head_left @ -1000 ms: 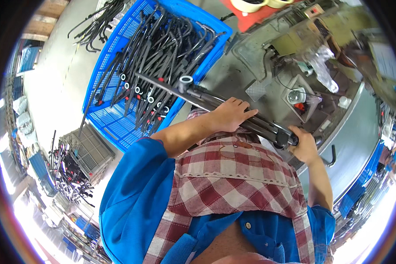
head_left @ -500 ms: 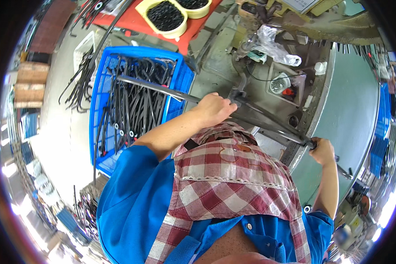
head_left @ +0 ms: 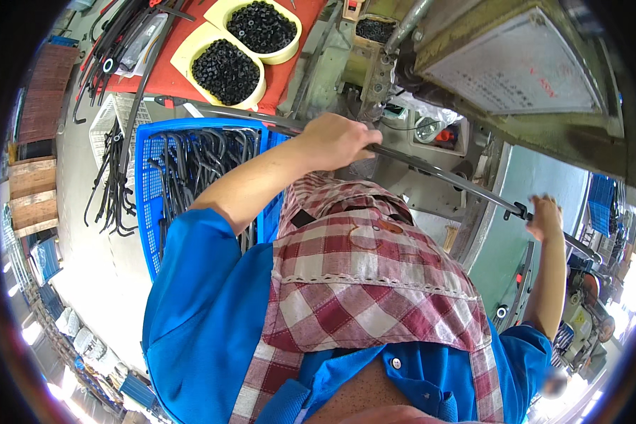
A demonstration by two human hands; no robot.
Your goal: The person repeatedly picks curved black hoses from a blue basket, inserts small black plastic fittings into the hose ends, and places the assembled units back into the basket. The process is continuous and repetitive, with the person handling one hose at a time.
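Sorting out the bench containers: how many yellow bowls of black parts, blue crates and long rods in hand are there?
Yellow bowls of black parts: 2
Blue crate: 1
Long rod, held by left hand and right hand: 1
Total: 4

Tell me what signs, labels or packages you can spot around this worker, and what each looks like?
Sign plate: upper right, on the olive-green machine; a pale grey tilted panel with faint lines of print and a few red marks.
Clear plastic bag: just below the plate, on the machine; crumpled, see-through.
Clear plastic wrapper: upper left, at the red mat's edge among black tubes; long, shiny.
No screens in view.
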